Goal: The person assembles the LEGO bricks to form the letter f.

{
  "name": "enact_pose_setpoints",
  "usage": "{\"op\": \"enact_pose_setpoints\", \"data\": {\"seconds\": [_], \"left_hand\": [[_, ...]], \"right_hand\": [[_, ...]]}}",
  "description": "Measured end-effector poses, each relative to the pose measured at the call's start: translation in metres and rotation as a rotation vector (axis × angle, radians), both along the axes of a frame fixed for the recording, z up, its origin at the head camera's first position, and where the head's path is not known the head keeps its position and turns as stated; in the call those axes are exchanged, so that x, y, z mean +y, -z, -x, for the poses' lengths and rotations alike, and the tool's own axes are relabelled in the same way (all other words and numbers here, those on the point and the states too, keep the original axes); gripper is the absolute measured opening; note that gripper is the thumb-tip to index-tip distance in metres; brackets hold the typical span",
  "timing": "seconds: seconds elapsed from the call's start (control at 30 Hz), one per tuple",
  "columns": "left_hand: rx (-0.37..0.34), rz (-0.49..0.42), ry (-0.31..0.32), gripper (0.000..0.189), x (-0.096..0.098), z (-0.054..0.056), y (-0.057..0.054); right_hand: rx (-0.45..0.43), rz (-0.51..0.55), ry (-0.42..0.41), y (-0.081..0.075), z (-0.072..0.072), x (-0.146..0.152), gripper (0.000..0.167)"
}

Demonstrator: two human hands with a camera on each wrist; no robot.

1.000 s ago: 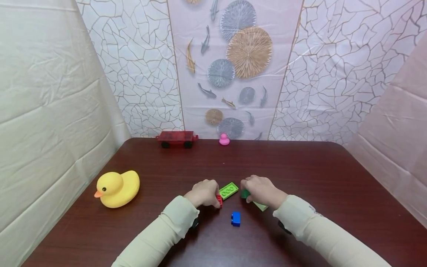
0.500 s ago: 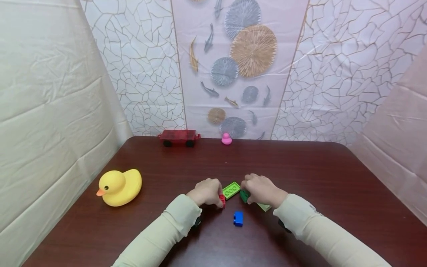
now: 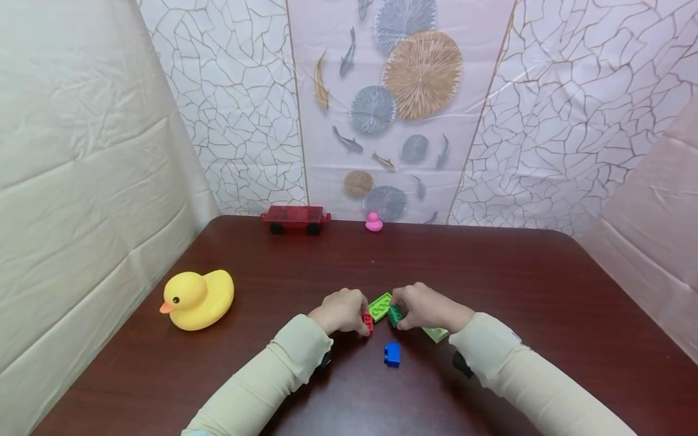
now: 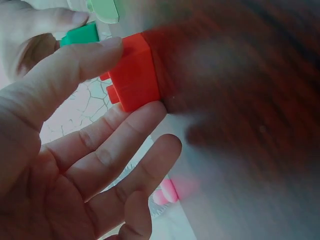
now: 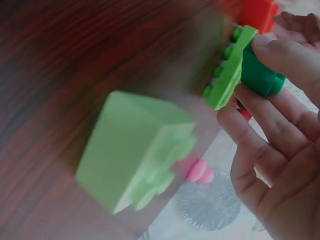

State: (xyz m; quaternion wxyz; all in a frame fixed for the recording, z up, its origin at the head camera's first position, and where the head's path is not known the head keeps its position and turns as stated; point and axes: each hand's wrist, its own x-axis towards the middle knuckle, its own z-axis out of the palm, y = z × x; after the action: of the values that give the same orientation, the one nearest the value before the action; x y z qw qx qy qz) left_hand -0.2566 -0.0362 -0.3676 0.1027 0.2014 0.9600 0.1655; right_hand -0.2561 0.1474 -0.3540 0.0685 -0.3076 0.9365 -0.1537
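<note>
In the head view my left hand pinches a red toy building brick on the table; the left wrist view shows this brick between thumb and fingers. My right hand holds a dark green brick between thumb and fingertips. Between the hands lies a flat lime green building plate, studs down and hollow side up. The dark green brick is close beside this plate in the right wrist view; whether they touch I cannot tell.
A blue brick lies on its side nearer me. Under the right wrist sits a pale green brick. A large yellow duck is at the left. A red wheeled wagon and a small pink duck stand at the far edge.
The right hand has shifted slightly left with the dark green brick, closer to the lime plate and the red brick. The left hand keeps its pinch. The head view has tilted and turned a little.
</note>
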Motion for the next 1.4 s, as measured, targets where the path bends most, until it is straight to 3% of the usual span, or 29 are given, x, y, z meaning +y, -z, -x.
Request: {"op": "enact_pose_setpoints", "data": {"seconds": [0.17,0.77,1.23,1.4], "left_hand": [[0.016,0.0,0.007,0.022,0.0,-0.001,-0.001],[0.009,0.015,0.004,0.024,0.001,0.0,0.001],[0.055,0.004,0.023,0.029,-0.001,0.001,0.001],[0.014,-0.026,0.046,0.027,-0.006,0.002,-0.001]], "right_hand": [[0.005,0.064,-0.037,-0.003,-0.003,-0.008,0.032],[0.052,0.07,-0.086,-0.001,-0.002,-0.034,0.027],[0.043,0.058,-0.115,-0.002,0.0,-0.043,0.022],[0.036,0.039,-0.106,-0.004,0.0,-0.049,0.02]]}}
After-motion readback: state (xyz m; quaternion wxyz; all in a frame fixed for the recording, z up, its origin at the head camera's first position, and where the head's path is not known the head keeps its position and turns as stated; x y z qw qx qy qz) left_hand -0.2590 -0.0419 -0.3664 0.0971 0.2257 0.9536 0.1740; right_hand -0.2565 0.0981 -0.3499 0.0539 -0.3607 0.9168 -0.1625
